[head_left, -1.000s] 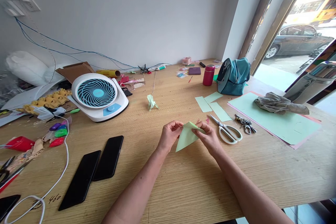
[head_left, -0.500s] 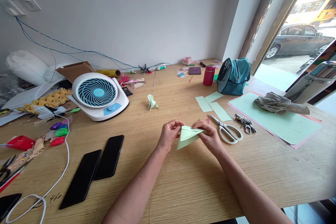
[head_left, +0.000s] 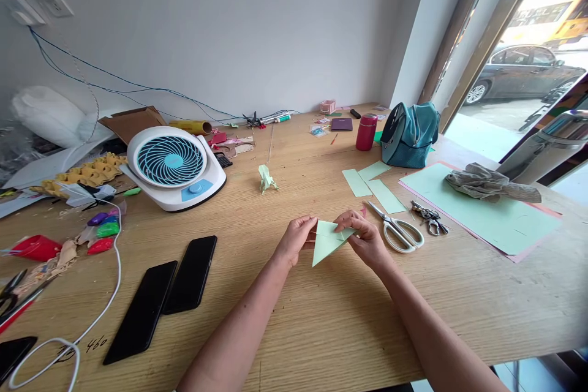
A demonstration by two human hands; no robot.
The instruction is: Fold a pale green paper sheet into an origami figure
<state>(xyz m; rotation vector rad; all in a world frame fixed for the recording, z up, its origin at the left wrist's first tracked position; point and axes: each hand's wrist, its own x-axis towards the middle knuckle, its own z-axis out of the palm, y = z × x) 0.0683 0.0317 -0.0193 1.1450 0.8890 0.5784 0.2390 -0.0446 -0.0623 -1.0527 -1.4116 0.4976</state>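
Observation:
Between my hands is a folded piece of pale green paper point(head_left: 325, 244), a triangle with one point toward me and a crease near its top. My left hand point(head_left: 296, 239) pinches its left upper edge. My right hand point(head_left: 365, 237) grips the right side, with fingers over the top and the thumb hidden behind the paper. White-handled scissors point(head_left: 404, 236) lie just right of my right hand, by a bunch of keys point(head_left: 429, 218). Beyond my hands stands a small folded green paper figure point(head_left: 265, 179). Cut green paper strips point(head_left: 386, 196) lie behind the scissors.
Large green and pink sheets point(head_left: 482, 220) lie at the right under a crumpled grey cloth point(head_left: 491, 182). A teal bag point(head_left: 408, 138) and a red flask point(head_left: 366, 133) stand farther back. On the left are a white fan point(head_left: 172, 165), black phones point(head_left: 190, 274) and a white cable point(head_left: 117, 263).
The upper flap of the paper has come down toward me, so the layers now lie together as one triangle. Both hands keep nearly the same place.

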